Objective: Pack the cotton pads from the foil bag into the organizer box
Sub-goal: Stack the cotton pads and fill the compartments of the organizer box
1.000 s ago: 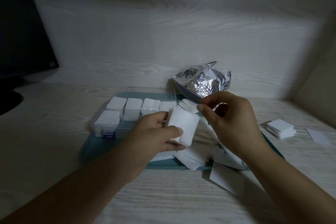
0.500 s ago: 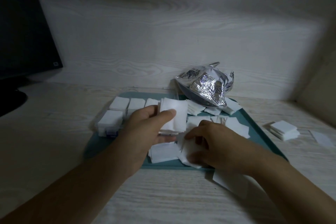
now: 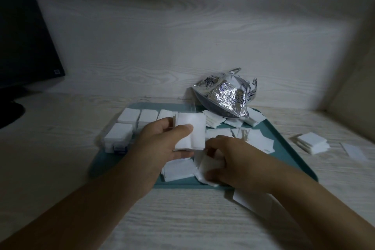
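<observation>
Here, square white cotton pads (image 3: 189,131), crinkled foil bag (image 3: 224,97)

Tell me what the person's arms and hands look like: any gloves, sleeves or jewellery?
Both are bare. The left hand and right hand wear no gloves, and no ring, watch or bracelet shows. The forearms are uncovered right to the picture's lower edge, with no sleeve in view. Dim light hides finer detail.
</observation>
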